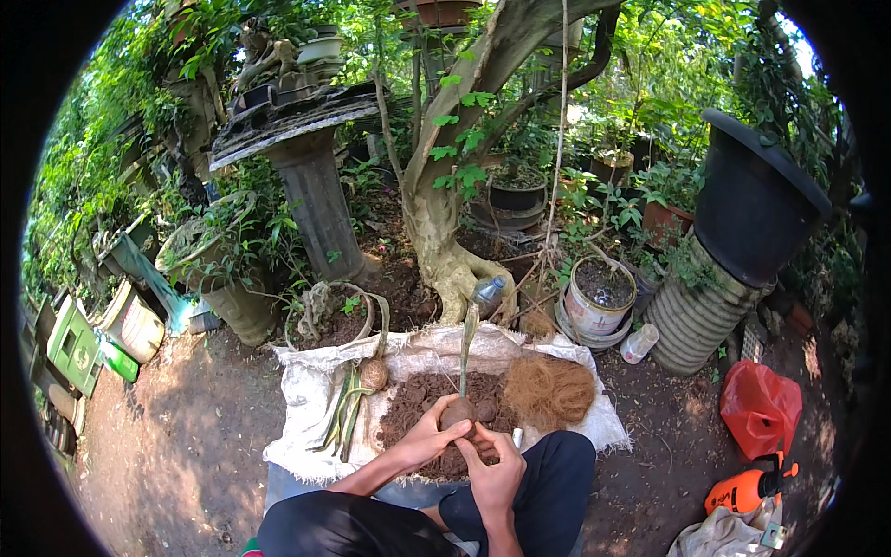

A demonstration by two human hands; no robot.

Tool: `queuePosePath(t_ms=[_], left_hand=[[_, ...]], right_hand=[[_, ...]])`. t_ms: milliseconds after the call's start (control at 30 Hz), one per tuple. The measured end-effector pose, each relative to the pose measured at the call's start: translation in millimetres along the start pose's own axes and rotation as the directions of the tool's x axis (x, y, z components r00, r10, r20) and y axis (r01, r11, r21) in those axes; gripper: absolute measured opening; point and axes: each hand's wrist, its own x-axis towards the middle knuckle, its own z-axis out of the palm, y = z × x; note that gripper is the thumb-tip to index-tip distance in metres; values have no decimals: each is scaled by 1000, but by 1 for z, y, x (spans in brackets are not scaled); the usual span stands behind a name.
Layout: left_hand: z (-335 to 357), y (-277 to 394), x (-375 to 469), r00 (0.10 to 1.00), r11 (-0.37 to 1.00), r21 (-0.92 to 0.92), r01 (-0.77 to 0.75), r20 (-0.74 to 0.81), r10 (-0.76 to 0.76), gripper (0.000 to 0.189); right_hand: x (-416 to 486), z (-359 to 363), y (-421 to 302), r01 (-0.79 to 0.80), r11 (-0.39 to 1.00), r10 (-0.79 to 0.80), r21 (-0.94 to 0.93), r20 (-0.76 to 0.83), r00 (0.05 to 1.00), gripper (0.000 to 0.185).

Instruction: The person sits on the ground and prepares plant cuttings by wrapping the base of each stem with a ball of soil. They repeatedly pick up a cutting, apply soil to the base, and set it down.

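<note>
My left hand point(426, 437) cups a round ball of brown soil point(457, 412) from the left, its thumb across the front. A long green snake plant leaf point(468, 348) rises upright from the top of this ball. At the lower right of the ball, the bent fingers and thumb of my right hand point(498, 463) press against it; any thin thing between those fingertips is hidden. Both hands are above a heap of loose dark soil point(407, 404) on a white woven sack point(299, 425). Beside the heap lies a tangle of brown coir fibre point(550, 393).
Left on the sack are a wrapped ball point(374, 374) with a leaf and loose snake plant leaves point(344, 418). A white cylinder point(517, 437) lies by my right knee. Behind stand a tree trunk point(438, 257) and a plastic bottle point(489, 289); an orange sprayer point(741, 489) is at right.
</note>
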Motion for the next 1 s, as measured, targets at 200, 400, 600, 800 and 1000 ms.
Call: queuePosePath(t_ms=[200,400,600,800,1000], left_hand=[[-1,-1,-1,1000,991,136,-14,18,12,65],[3,4,-3,996,992,86,-88,-3,88,56],[7,13,-10,986,990,59,-129,111,122,59],[6,11,-7,986,990,52,-133,112,127,56],[6,7,-8,996,990,-108,89,11,-89,61]], right_hand=[[-2,3,-2,54,998,-54,-27,3,999,30],[-2,1,-2,78,994,-80,72,29,996,25],[-4,5,4,39,980,-40,197,1,999,27],[-2,7,9,-93,937,83,338,42,996,34],[3,12,16,-243,848,210,471,123,970,40]])
